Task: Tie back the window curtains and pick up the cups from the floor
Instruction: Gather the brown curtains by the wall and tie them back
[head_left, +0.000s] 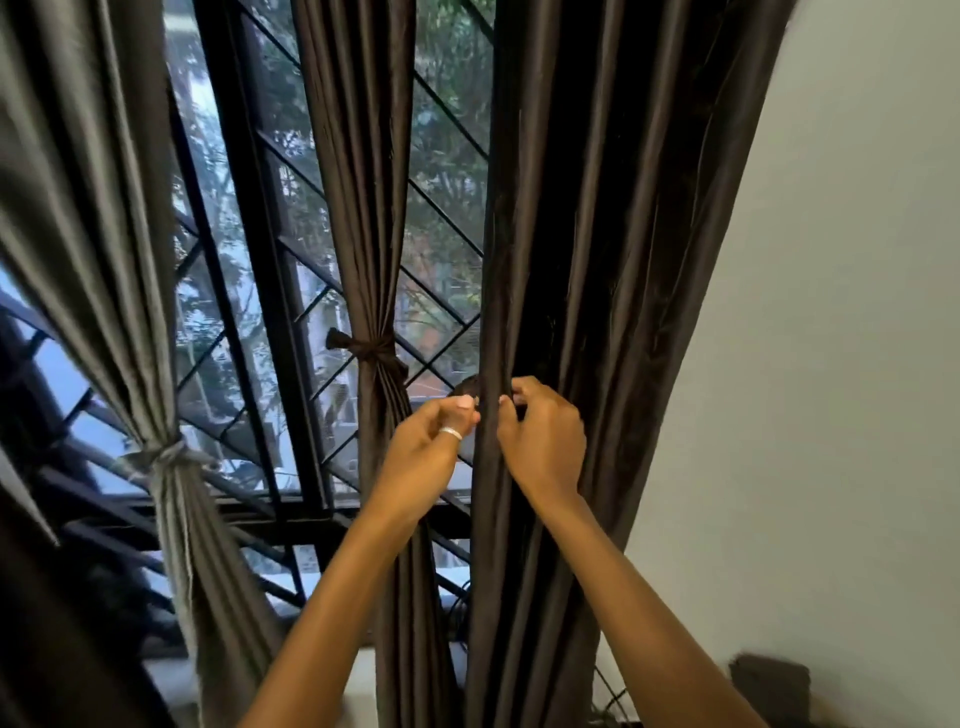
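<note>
Both hands raised at the right curtain (597, 234), dark brown, hanging loose and untied.

Left hand (431, 441): fingers curled, thumb and fingertips pinching the curtain's near edge. Silver ring (451, 432) on one finger. A small dark rounded shape sits just above its fingertips; cannot tell what it is.

Right hand (543, 441): just beside the left, a narrow fold of curtain between them. Fingers are curled into the front folds, gripping the cloth.

Middle curtain (358, 182): left of the left hand, cinched by a dark tie (371, 348) slightly above hand level.

Grey curtain (88, 234): well left of both hands, bound with a grey tie (166, 457).

Window grille (260, 260) behind the curtains. Pale wall (831, 312) right of the right hand.
</note>
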